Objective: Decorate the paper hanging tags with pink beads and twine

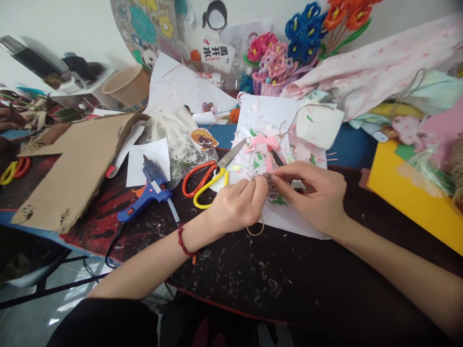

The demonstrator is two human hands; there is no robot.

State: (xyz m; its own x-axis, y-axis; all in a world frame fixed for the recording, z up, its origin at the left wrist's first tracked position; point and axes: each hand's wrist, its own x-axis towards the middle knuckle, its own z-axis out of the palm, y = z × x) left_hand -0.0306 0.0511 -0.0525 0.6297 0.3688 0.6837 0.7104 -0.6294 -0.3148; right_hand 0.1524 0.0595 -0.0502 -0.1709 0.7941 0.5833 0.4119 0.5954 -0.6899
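My left hand (243, 202) is closed, with thumb and fingertips pinching a thin brown twine (257, 233) whose loop hangs below it. Close by, my right hand (313, 193) pinches at the same spot, its fingertips almost meeting the left ones. What lies exactly between the fingertips is small and partly hidden. Beneath the hands is white paper (289, 224) strewn with pink and green paper scraps (262, 144). A small drawn face on paper (274, 188) shows between the hands. Scissors (210, 180) with red and yellow handles lie left of my left hand.
A blue hot glue gun (150, 193) with its cord lies to the left, near cut cardboard (77, 159). Yellow card (415, 193) is at the right. Behind stand pipe-cleaner flowers (306, 33) and a paper bucket (126, 86). Part of another person's hand (10, 118) shows far left.
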